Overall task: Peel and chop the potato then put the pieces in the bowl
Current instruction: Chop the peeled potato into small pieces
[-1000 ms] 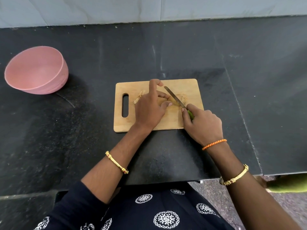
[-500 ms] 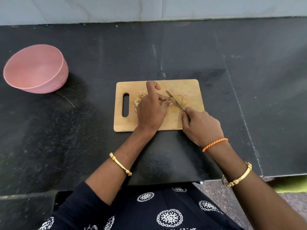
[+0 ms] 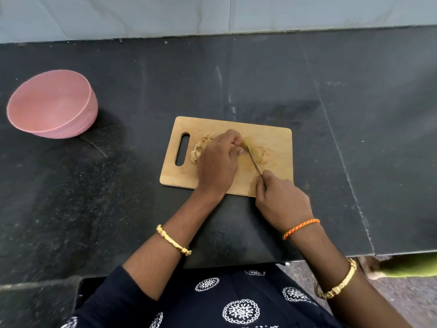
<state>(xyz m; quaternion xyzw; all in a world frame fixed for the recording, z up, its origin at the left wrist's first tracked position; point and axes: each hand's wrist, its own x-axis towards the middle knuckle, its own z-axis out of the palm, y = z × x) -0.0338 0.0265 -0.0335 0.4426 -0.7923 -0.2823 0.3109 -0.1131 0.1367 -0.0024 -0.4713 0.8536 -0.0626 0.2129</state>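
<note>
Knife has dropped from raised into the potato mid-board, so chopping's underway. Left hand curls onto potato, right hand clamps the handle. Bowl far left.

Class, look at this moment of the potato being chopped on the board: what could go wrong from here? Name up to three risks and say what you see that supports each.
1. A cut finger: the left hand holds the potato with its fingertips right beside the knife blade.
2. Pieces may scatter: cut pieces lie loose by the cutting board handle slot.
3. Spills in transfer: the pink bowl sits well off to the left, apart from the board.
</note>
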